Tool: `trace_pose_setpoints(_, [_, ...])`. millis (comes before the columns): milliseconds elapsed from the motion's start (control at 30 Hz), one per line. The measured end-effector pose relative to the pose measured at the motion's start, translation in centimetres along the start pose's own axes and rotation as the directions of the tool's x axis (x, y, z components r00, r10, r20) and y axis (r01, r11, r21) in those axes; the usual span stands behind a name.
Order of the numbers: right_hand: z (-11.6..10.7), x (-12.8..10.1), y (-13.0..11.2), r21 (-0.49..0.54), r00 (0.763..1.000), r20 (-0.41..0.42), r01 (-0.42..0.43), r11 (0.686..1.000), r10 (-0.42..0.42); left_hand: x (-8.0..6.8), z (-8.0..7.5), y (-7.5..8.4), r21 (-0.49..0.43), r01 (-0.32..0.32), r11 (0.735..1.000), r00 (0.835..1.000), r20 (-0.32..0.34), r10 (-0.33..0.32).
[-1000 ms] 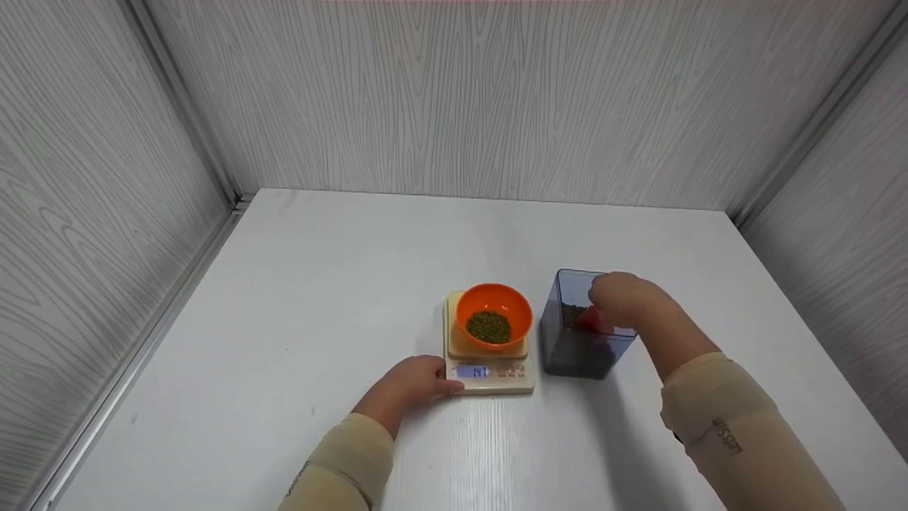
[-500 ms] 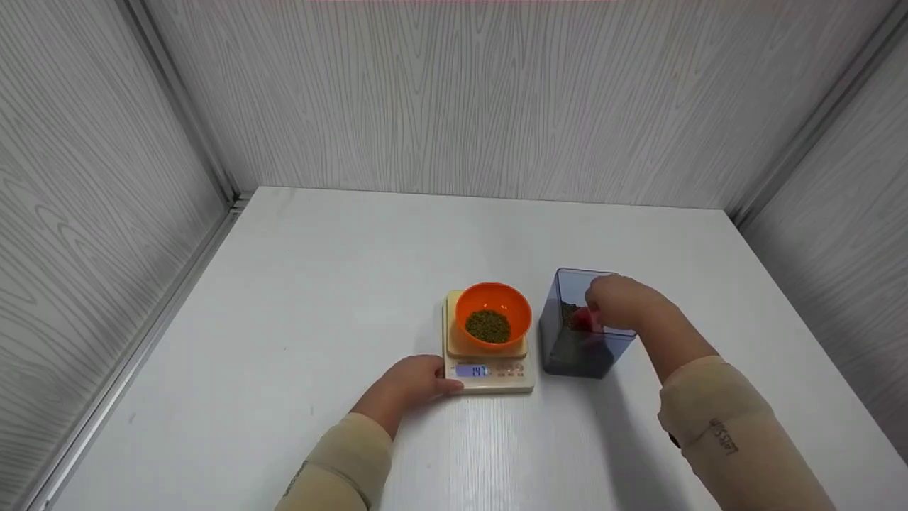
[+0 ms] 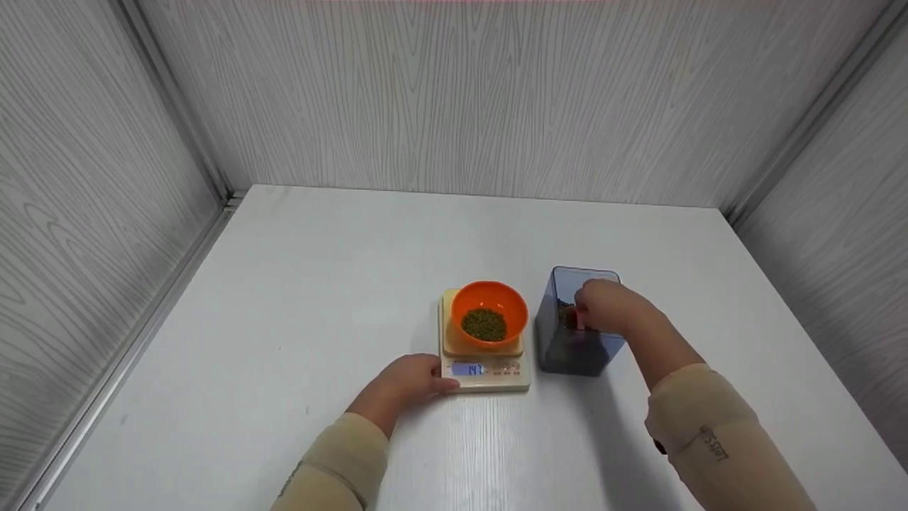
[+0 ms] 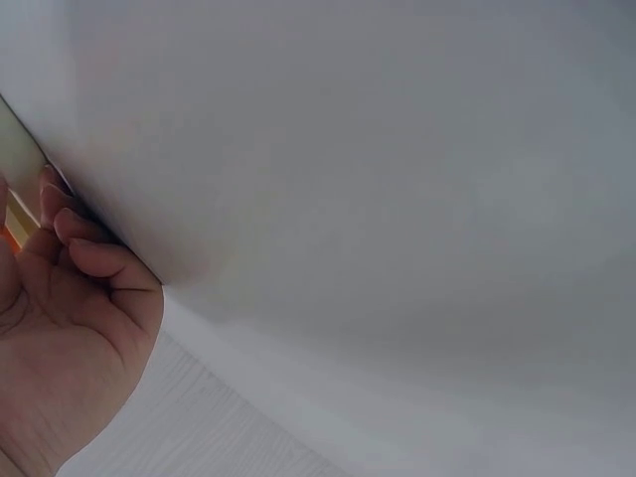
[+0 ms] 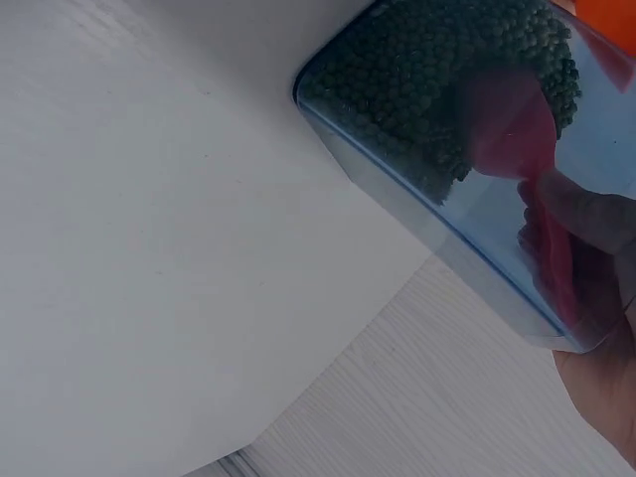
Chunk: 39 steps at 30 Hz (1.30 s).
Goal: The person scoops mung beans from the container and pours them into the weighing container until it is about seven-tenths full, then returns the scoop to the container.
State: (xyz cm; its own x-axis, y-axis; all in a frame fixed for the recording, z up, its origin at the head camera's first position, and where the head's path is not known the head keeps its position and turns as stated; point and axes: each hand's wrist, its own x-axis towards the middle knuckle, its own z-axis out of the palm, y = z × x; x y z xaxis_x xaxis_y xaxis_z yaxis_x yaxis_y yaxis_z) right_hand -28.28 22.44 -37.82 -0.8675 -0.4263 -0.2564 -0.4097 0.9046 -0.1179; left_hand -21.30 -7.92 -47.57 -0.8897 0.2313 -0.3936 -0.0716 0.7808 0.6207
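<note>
In the head view my left hand grips the front left corner of a cream kitchen scale, thumb at the front and fingers along its left side. On the scale stands an orange bowl with small green beans in its bottom; the display appears to read 147. My right hand reaches inside a bluish see-through container just right of the scale. It holds a red scoop by the handle, the scoop's bowl among the green beans seen in the right wrist view.
Everything stands on a white table. Grey wood-grain panels rise behind it and on both sides. The container's tall walls surround the right hand's fingers.
Inside the container, my right hand and the red scoop have shifted a little to the left. The left hand stays at the scale, and the bowl's beans look the same.
</note>
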Motion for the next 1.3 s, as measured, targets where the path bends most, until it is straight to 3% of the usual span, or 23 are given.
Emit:
trace_pose_setpoints(200, [0.0,-0.1,-0.3,0.062,0.998,0.020,-0.058,0.996,0.057,0.0,0.0,0.0,0.000,-0.006,1.000,1.000,-0.002,0.006])
trace_pose_setpoints(533, [0.0,0.0,-0.9,-0.117,0.999,0.024,-0.023,0.993,0.026,0.0,0.1,0.4,0.035,-0.024,0.999,1.000,0.000,0.024])
trace_pose_setpoints(867, [-0.2,-0.1,-0.4,0.022,0.997,0.049,-0.060,0.998,0.059,0.3,0.1,0.2,0.052,-0.033,0.998,0.999,-0.005,0.033])
trace_pose_setpoints(1300, [-0.9,-0.4,0.3,0.097,1.000,0.002,0.005,0.995,-0.005,0.0,-0.1,0.1,0.008,-0.001,1.000,1.000,-0.002,0.001])
